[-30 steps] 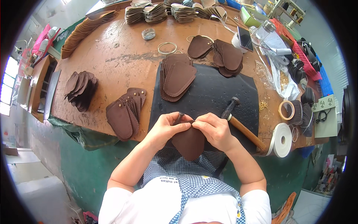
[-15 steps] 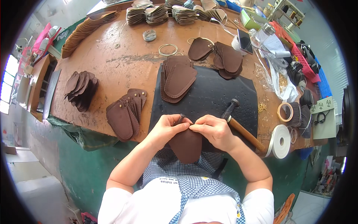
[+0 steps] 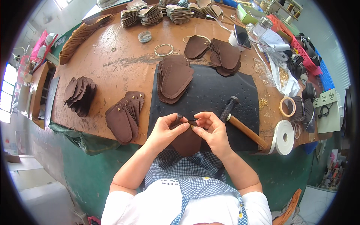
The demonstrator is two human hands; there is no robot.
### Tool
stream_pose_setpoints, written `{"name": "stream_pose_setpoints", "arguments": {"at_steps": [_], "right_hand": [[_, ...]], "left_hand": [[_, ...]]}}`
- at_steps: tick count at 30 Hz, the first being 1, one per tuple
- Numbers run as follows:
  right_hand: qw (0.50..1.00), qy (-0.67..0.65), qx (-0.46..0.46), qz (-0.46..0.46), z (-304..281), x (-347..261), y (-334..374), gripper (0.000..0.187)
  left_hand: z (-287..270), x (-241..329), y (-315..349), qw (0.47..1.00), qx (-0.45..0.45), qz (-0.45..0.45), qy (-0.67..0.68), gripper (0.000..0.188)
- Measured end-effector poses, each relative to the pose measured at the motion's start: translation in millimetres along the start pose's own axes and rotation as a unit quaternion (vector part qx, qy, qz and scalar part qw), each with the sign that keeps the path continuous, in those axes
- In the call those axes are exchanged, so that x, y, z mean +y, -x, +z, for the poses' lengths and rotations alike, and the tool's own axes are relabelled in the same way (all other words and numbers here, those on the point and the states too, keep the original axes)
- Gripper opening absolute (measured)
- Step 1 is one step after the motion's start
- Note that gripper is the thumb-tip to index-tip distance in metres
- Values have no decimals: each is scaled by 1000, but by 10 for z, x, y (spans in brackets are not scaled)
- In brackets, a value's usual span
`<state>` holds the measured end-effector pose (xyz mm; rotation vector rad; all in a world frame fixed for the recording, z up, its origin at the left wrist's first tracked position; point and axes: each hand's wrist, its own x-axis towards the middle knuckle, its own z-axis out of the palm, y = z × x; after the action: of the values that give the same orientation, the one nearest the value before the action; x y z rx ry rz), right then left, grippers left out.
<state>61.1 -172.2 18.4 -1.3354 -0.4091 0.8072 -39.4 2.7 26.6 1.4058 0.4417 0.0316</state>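
A dark brown leather piece (image 3: 186, 144) with a rounded lower end hangs between my hands at the table's near edge. My left hand (image 3: 167, 128) pinches its upper part between thumb and fingers, with a short dark tool (image 3: 179, 117) tucked in the same hand. A small brass stud (image 3: 192, 126) shows near the piece's top edge. Beside the stud, the thumb and forefinger of my right hand (image 3: 211, 131) grip the leather edge. To the right of that hand a wooden-handled hammer (image 3: 245, 131) lies on a black mat (image 3: 210, 86).
Stitched brown leather pieces (image 3: 176, 80) lie stacked on the mat, with studded ones (image 3: 122, 116) to the left. Farther off are a leather stack (image 3: 227, 56), a phone (image 3: 242, 36) and a small round container (image 3: 144, 36). A white tape roll (image 3: 284, 137) stands at right.
The leather piece has tilted up a little, and the brass stud has come into sight. My right fingers have loosened and spread somewhat. The whole view has shifted slightly.
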Motion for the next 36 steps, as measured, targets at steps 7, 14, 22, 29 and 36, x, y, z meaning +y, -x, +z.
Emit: {"name": "stream_pose_setpoints", "arguments": {"at_steps": [7, 14, 22, 29, 36], "right_hand": [[1000, 17, -8, -8, -6, 4, 10, 35], [1000, 8, -7, 5, -8, -40, 12, 38], [999, -30, -29, 9, -21, -42, -40, 46], [999, -37, -32, 20, -2, -40, -44, 47], [995, -89, -27, 30, -18, -23, -60, 45]], "left_hand": [[55, 38, -13, 998, 9, 5, -61, 18], [91, 58, 20, 996, 32, 2, -81, 19], [48, -13, -28, 996, 14, -52, 66, 18], [24, -57, -38, 1000, 15, -14, -5, 19], [20, 11, 25, 1000, 14, 12, -8, 17]]}}
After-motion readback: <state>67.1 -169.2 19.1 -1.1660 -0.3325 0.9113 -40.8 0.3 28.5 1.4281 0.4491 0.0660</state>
